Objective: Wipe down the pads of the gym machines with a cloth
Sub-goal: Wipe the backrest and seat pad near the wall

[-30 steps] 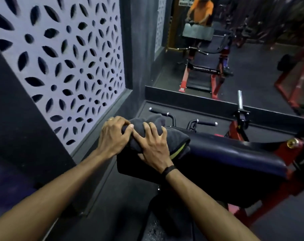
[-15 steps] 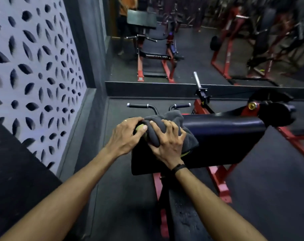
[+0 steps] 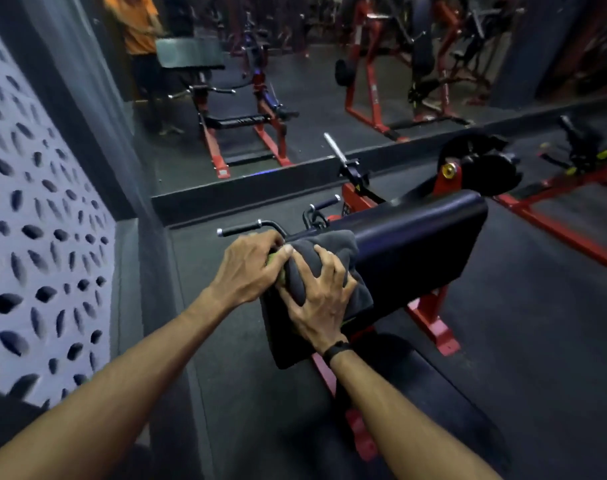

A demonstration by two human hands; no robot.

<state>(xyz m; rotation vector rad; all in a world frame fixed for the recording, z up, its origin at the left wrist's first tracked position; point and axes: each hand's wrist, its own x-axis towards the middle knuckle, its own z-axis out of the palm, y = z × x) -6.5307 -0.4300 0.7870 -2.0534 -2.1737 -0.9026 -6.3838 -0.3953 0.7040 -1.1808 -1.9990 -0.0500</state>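
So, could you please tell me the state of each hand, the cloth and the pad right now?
Left hand: gripping the cloth's left end.
Right hand: fingers curled over the cloth.
Cloth: bunched, draped over the pad's left end.
Pad: horizontal, mostly uncovered.

A white wall panel [image 3: 35, 237] with dark leaf-shaped cut-outs fills the left side. Beside it a grey pillar [image 3: 97, 109] runs up to a wall mirror [image 3: 330, 98] above a dark skirting [image 3: 260, 192]. The mirror reflects red-framed machines [image 3: 375, 98] and a figure in an orange shirt [image 3: 137, 26]. The floor [image 3: 520, 323] is dark rubber matting. Two black handles [image 3: 246, 228] with chrome ends stick out to the left. A chrome bar [image 3: 335, 148] slants upward, and a black weight plate [image 3: 482, 164] with a yellow nut [image 3: 447, 171] sits on a red frame [image 3: 433, 323].
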